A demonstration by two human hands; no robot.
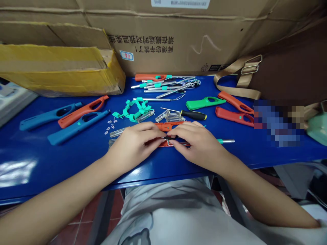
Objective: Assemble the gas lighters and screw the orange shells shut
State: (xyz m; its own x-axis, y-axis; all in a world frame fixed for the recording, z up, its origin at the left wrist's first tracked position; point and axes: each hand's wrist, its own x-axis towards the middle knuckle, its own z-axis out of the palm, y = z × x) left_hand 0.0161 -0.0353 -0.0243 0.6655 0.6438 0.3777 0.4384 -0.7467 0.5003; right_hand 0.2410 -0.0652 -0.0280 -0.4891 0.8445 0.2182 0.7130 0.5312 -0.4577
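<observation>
Pale grey cloth of our clothing [176,211] fills the bottom of the head view, with a cartoon print cut off by the lower edge. Just beyond it, at the near side of the blue table [76,163], our two hands meet. Our left hand [136,141] pinches a small black part [167,137] between thumb and forefinger, and our right hand [201,143] closes its thumb and forefinger on the same part from the other side. A thin whitish wire [169,142] loops out between the fingertips. Under and behind them lies an orange casing [168,126], glossy and hollow-looking; a second strip of orange shows below the fingers, and we cannot tell whether the two are joined. To the right, a silvery metal tube [228,141] with a turquoise collar sticks out past our right hand, its other end covered. Our fingers hide most of the black part, so its shape stays unclear to us. Clear tubes [119,132] disappear partly behind our left hand. At the right, a pixelated patch [278,122] blots out whatever lies there and covers the ends of two red-orange casings [235,116], while a dark brown surface [293,64] runs off the edge.
</observation>
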